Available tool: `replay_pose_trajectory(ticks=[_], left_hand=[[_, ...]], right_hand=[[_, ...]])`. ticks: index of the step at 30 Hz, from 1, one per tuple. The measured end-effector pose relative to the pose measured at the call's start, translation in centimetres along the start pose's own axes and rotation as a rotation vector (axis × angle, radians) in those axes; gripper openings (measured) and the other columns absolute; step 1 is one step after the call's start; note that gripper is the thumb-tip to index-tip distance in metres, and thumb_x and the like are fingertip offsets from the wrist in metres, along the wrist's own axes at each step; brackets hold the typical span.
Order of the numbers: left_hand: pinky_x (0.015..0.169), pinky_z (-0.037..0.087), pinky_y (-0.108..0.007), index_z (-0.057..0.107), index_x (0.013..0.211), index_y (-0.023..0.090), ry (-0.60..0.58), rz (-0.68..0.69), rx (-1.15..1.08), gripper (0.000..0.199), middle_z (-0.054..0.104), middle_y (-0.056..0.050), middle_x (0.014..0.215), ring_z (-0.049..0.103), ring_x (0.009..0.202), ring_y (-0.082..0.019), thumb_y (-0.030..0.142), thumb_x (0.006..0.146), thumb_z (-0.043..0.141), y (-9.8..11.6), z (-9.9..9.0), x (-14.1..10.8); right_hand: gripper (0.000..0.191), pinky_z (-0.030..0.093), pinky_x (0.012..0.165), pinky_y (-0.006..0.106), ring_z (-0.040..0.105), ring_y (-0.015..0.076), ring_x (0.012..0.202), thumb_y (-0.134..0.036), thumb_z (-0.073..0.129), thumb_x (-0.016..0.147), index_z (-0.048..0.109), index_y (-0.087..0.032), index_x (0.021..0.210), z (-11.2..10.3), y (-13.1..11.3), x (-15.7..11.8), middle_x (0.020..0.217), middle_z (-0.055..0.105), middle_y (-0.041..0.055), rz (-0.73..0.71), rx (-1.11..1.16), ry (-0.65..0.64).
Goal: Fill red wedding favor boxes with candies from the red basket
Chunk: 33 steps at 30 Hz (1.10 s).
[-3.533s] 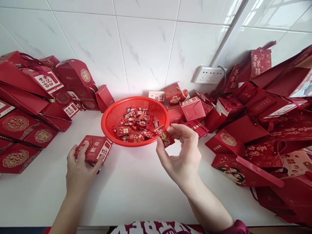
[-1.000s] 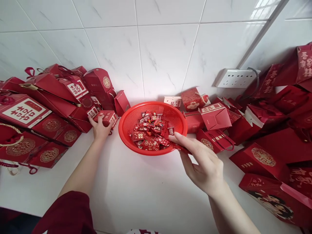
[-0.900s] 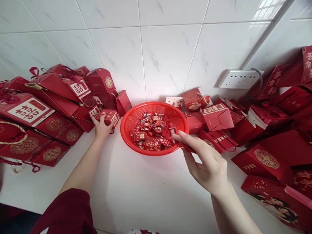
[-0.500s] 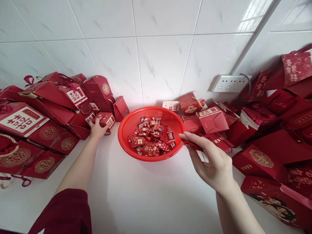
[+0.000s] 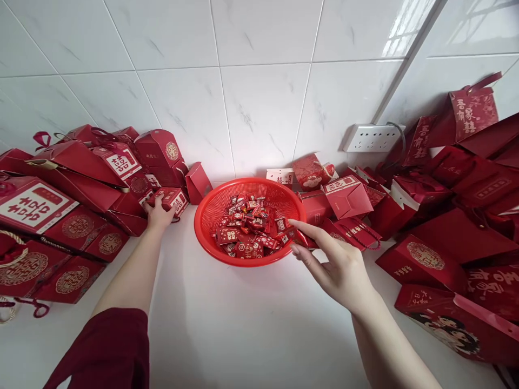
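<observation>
In the head view, a red plastic basket (image 5: pixel 203 241) holds a heap of small red wrapped packets (image 5: pixel 248 249). At the basket's right rim, my right hand (image 5: pixel 335 265) pinches a small red packet (image 5: pixel 300 237) between thumb and fingers. My left hand (image 5: pixel 159 213) is to the left of the basket, with its fingers over a small red box (image 5: pixel 173 199) that has a white label. This box rests on the white table beside the stacked boxes.
Stacked red gift boxes (image 5: pixel 87 227) fill the left side. More red boxes and bags (image 5: pixel 425 265) crowd the right. A white power strip (image 5: pixel 372 139) with a cable is on the tiled wall (image 5: pixel 259 113) behind.
My right hand has shifted slightly at the basket's rim, and the red packet in it now shows more. My left hand stays on the small box. The whole view has shifted a little.
</observation>
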State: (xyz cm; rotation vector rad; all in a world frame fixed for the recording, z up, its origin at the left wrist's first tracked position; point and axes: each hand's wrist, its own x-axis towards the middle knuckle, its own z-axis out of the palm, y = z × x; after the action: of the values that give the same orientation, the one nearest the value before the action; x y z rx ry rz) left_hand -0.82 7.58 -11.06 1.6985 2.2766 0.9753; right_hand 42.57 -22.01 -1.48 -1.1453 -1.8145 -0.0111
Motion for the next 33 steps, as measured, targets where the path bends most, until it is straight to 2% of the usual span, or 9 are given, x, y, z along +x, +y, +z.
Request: replay_pose_trajectory(ticks=[4, 7, 11, 13, 16, 19, 21, 27, 33], left_hand=[[0.113, 0.030, -0.066, 0.026, 0.156, 0.015, 0.063, 0.034, -0.057, 0.107, 0.010, -0.032, 0.160, 0.027, 0.145, -0.052, 0.034, 0.067, 0.082, 2.3, -1.0, -2.4], [0.120, 0.026, -0.056, 0.031, 0.152, 0.012, 0.196, 0.147, -0.136, 0.087, 0.012, -0.026, 0.162, 0.016, 0.151, -0.042, 0.031, 0.078, 0.073, 6.3, -3.1, -5.1], [0.102, 0.052, -0.034, 0.046, 0.138, 0.019, 0.356, 0.383, -0.354, 0.045, 0.045, -0.010, 0.146, 0.057, 0.125, -0.019, 0.036, 0.097, 0.047, 14.4, -7.7, -11.7], [0.097, 0.056, -0.039, 0.062, 0.121, 0.022, 0.170, 0.553, -0.546, 0.033, 0.064, -0.004, 0.119, 0.067, 0.108, -0.019, 0.039, 0.100, 0.043, 18.2, -9.7, -16.5], [0.077, 0.060, -0.040, 0.070, 0.076, 0.025, -0.312, 0.674, -0.638, 0.039, 0.069, -0.001, 0.078, 0.070, 0.077, -0.020, 0.050, 0.097, 0.048, 21.9, -11.0, -23.3], [0.055, 0.051, -0.034, 0.063, 0.065, 0.022, -0.840, 0.733, -0.842, 0.049, 0.063, -0.004, 0.063, 0.063, 0.058, -0.018, 0.059, 0.095, 0.049, 23.2, -10.2, -27.1], [0.051, 0.046, -0.029, 0.060, 0.069, 0.019, -1.045, 0.696, -0.968, 0.048, 0.060, -0.003, 0.061, 0.058, 0.054, -0.014, 0.057, 0.096, 0.048, 23.4, -9.3, -28.0], [0.042, 0.041, -0.019, 0.045, 0.062, 0.017, -1.050, 0.416, -1.195, 0.043, 0.049, 0.004, 0.050, 0.047, 0.043, -0.007, 0.038, 0.099, 0.052, 22.7, -8.2, -27.7], [0.032, 0.031, -0.019, 0.052, 0.060, 0.016, -1.224, 0.311, -1.298, 0.042, 0.046, 0.005, 0.041, 0.040, 0.031, -0.006, 0.035, 0.098, 0.050, 22.3, -8.1, -27.5]], right_hand=[[0.043, 0.060, 0.080, 0.029, 0.073, 0.0163, 0.088, -0.022, 0.050, 0.101, 0.049, -0.024, 0.144, -0.3, -0.5, -0.2, 0.111, 0.073, 0.0064, 0.054, 0.074, -0.034], [0.047, 0.061, 0.086, 0.030, 0.073, 0.0167, 0.095, -0.020, 0.050, 0.101, 0.044, -0.024, 0.148, -0.1, -0.7, -0.3, 0.114, 0.073, 0.0070, 0.052, 0.176, -0.028], [0.041, 0.064, 0.081, 0.032, 0.075, 0.0199, 0.096, -0.014, 0.065, 0.091, 0.059, -0.026, 0.129, 0.8, -0.7, -0.4, 0.112, 0.076, 0.0049, -0.034, 0.173, 0.186], [0.044, 0.066, 0.078, 0.034, 0.075, 0.0221, 0.093, -0.009, 0.071, 0.085, 0.064, -0.027, 0.124, 1.0, -0.5, -0.7, 0.111, 0.076, 0.0043, -0.177, 0.038, 0.365], [0.048, 0.067, 0.072, 0.032, 0.075, 0.0209, 0.083, -0.006, 0.077, 0.079, 0.068, -0.027, 0.122, 1.0, -0.1, -1.3, 0.107, 0.076, 0.0058, -0.334, -0.157, 0.552], [0.036, 0.067, 0.072, 0.031, 0.073, 0.0195, 0.087, -0.006, 0.072, 0.082, 0.069, -0.023, 0.114, 0.7, 0.3, -1.6, 0.108, 0.073, 0.0071, -0.430, -0.126, 0.549], [0.023, 0.066, 0.074, 0.033, 0.072, 0.0211, 0.095, -0.004, 0.066, 0.086, 0.069, -0.018, 0.103, 0.6, 0.4, -1.5, 0.112, 0.070, 0.0096, -0.503, -0.083, 0.486], [0.018, 0.064, 0.073, 0.030, 0.070, 0.0194, 0.095, 0.000, 0.059, 0.087, 0.071, -0.013, 0.091, 0.0, -1.5, -1.0, 0.100, 0.065, 0.0081, -0.549, -0.120, 0.327], [0.018, 0.061, 0.067, 0.026, 0.069, 0.0148, 0.086, -0.005, 0.067, 0.083, 0.073, -0.022, 0.087, -0.7, -3.0, -1.9, 0.096, 0.068, 0.0017, -0.537, -0.242, 0.262]])
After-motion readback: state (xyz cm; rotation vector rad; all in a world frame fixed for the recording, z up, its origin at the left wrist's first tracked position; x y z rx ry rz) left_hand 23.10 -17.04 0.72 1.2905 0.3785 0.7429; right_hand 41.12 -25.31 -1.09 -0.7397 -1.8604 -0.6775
